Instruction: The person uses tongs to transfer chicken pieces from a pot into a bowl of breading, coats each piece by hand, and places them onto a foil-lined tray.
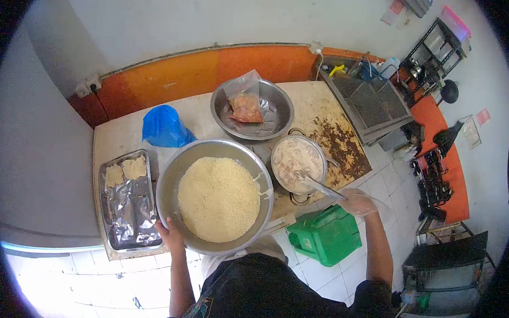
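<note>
My left hand (169,234) grips the near rim of a large steel bowl (171,178) heaped with pale breadcrumbs (218,198). My right hand (357,201), in a clear plastic glove, holds the handle of metal tongs (320,186) whose tips reach into a two-handled pot (321,153) of pieces in creamy white batter (294,158). To the left of the big bowl lies a foil-lined tray (128,210) with two breaded pieces (125,171) at its far end.
A second steel bowl (279,112) at the back holds a clear bag of orange food (246,104). A blue plastic bag (165,128) lies beside it. A deep fryer (370,104) stands at the right end of the stained counter (335,134). A green container (325,235) sits on the floor.
</note>
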Demonstrator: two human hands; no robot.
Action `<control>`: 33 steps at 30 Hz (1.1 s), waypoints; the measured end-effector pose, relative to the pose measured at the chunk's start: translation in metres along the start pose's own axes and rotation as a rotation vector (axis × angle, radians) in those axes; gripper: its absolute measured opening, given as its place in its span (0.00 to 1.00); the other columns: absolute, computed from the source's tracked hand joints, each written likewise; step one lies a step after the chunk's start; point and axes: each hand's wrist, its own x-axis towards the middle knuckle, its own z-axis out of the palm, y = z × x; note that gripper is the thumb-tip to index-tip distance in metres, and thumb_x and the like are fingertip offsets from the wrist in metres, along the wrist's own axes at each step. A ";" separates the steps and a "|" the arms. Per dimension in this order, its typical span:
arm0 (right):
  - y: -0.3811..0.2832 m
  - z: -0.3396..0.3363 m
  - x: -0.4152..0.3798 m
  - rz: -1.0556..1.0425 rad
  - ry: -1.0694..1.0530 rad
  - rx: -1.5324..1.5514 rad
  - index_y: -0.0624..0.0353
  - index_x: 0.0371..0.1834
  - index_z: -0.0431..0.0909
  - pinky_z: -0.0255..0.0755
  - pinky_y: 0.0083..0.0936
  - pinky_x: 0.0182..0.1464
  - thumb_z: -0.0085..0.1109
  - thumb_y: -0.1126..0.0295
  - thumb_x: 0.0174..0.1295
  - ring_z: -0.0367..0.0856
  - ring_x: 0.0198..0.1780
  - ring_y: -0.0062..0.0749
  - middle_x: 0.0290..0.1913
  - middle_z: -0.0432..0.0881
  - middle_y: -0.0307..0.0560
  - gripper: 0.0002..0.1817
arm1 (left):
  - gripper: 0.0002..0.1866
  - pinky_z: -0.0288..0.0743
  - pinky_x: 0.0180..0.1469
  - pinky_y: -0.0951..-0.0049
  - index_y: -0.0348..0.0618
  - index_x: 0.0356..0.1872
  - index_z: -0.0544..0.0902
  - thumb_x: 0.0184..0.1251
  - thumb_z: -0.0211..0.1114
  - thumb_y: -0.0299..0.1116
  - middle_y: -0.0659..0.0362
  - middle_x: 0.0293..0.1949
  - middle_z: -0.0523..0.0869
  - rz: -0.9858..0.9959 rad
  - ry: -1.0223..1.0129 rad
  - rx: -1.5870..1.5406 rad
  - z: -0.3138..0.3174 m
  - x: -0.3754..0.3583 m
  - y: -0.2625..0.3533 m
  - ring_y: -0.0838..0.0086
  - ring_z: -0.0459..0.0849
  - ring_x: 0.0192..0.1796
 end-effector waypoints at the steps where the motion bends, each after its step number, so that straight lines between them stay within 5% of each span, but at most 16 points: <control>1: 0.000 0.003 -0.003 -0.003 0.003 0.002 0.64 0.34 0.77 0.69 0.49 0.51 0.52 0.51 0.62 0.77 0.47 0.61 0.40 0.79 0.65 0.23 | 0.15 0.67 0.50 0.68 0.38 0.47 0.69 0.73 0.56 0.40 0.53 0.40 0.75 -0.003 -0.021 -0.047 0.000 0.003 -0.001 0.69 0.71 0.42; 3: -0.002 0.004 -0.013 -0.196 0.308 0.104 0.63 0.31 0.76 0.73 0.43 0.36 0.53 0.56 0.63 0.80 0.32 0.50 0.30 0.80 0.57 0.18 | 0.15 0.67 0.50 0.68 0.38 0.47 0.69 0.73 0.56 0.39 0.53 0.40 0.75 0.006 -0.001 -0.034 0.002 -0.005 0.025 0.69 0.71 0.42; 4: -0.006 0.001 -0.017 -0.201 0.306 0.101 0.63 0.31 0.76 0.73 0.43 0.36 0.53 0.56 0.63 0.80 0.32 0.50 0.30 0.80 0.57 0.18 | 0.14 0.67 0.50 0.68 0.38 0.47 0.69 0.73 0.56 0.39 0.53 0.40 0.75 0.010 0.012 -0.017 0.004 -0.009 0.033 0.69 0.71 0.42; 6: -0.014 -0.006 -0.026 0.199 -0.036 0.789 0.58 0.29 0.75 0.67 0.30 0.20 0.55 0.61 0.65 0.72 0.18 0.30 0.21 0.75 0.42 0.13 | 0.14 0.67 0.50 0.68 0.38 0.47 0.69 0.73 0.56 0.38 0.53 0.40 0.75 -0.002 0.021 0.047 0.003 -0.007 0.031 0.69 0.71 0.43; 9: -0.019 -0.008 -0.031 0.235 0.020 0.838 0.55 0.29 0.74 0.56 0.18 0.14 0.56 0.63 0.66 0.64 0.14 0.16 0.18 0.69 0.32 0.10 | 0.13 0.67 0.50 0.68 0.38 0.47 0.69 0.73 0.55 0.38 0.53 0.41 0.75 -0.017 0.018 0.058 0.001 -0.001 0.008 0.69 0.72 0.43; 19: -0.036 -0.014 -0.033 0.232 0.003 1.255 0.58 0.35 0.75 0.55 0.18 0.15 0.60 0.63 0.63 0.63 0.15 0.17 0.18 0.69 0.33 0.10 | 0.12 0.66 0.52 0.69 0.38 0.47 0.69 0.73 0.55 0.36 0.55 0.42 0.74 0.060 0.003 0.123 0.003 -0.006 0.035 0.70 0.70 0.44; 28: -0.054 -0.059 -0.061 0.256 0.166 0.964 0.55 0.33 0.74 0.56 0.19 0.17 0.56 0.60 0.66 0.64 0.17 0.17 0.19 0.69 0.32 0.11 | 0.12 0.66 0.51 0.70 0.37 0.46 0.69 0.73 0.56 0.36 0.56 0.39 0.73 -0.039 0.035 0.068 0.004 -0.002 0.020 0.72 0.70 0.43; 33: -0.060 -0.078 -0.084 0.218 0.358 0.706 0.62 0.31 0.75 0.63 0.30 0.29 0.56 0.62 0.64 0.66 0.25 0.24 0.21 0.69 0.37 0.13 | 0.13 0.66 0.51 0.69 0.37 0.47 0.69 0.73 0.55 0.36 0.55 0.41 0.74 -0.026 -0.015 -0.020 0.000 0.005 -0.004 0.70 0.71 0.43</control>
